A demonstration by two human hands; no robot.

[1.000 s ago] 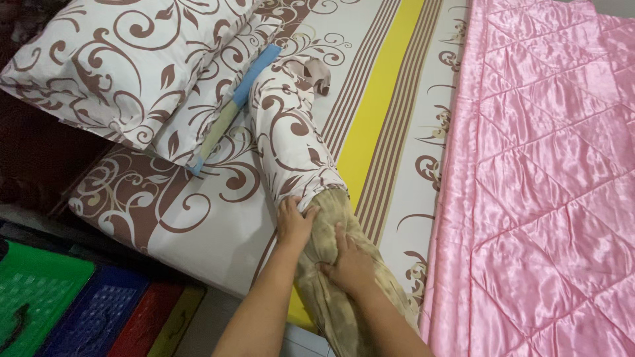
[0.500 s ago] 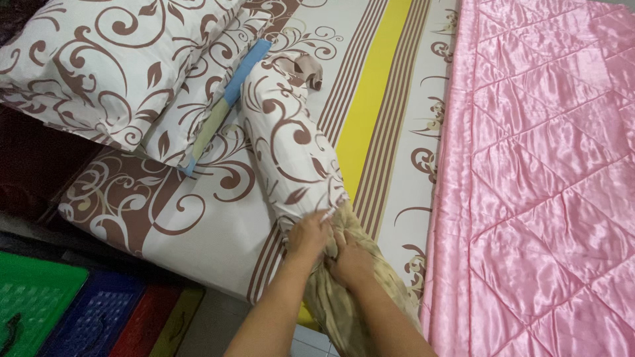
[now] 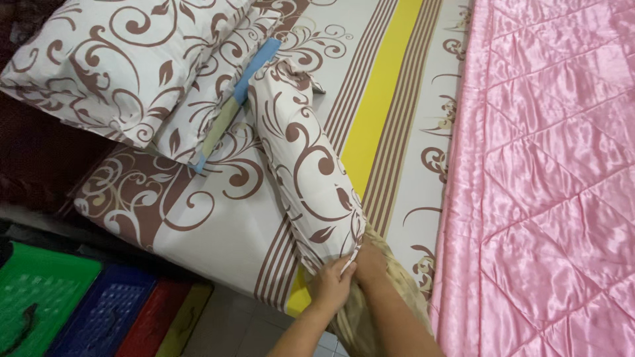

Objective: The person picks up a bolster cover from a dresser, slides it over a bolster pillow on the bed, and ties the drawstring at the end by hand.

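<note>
A long bolster lies lengthwise on the bed. Its white cover with brown swirls [image 3: 304, 165] reaches almost to the near end, where a short stretch of beige inner cushion [image 3: 390, 291] still shows. My left hand [image 3: 331, 285] grips the cover's open hem at the near end. My right hand [image 3: 370, 261] is beside it, fingers tucked under the hem against the beige cushion. Both forearms come in from the bottom edge.
Two pillows [image 3: 126, 59] in matching fabric are stacked at the upper left. The bed sheet [image 3: 383, 92] has a yellow band and brown stripes. A pink quilted satin blanket [image 3: 549, 178] covers the right side. Green, blue and red plastic crates [image 3: 86, 311] stand on the floor at lower left.
Both hands have drawn the patterned cover toward me along the bolster. Far less of the beige cushion shows now than a second ago.
</note>
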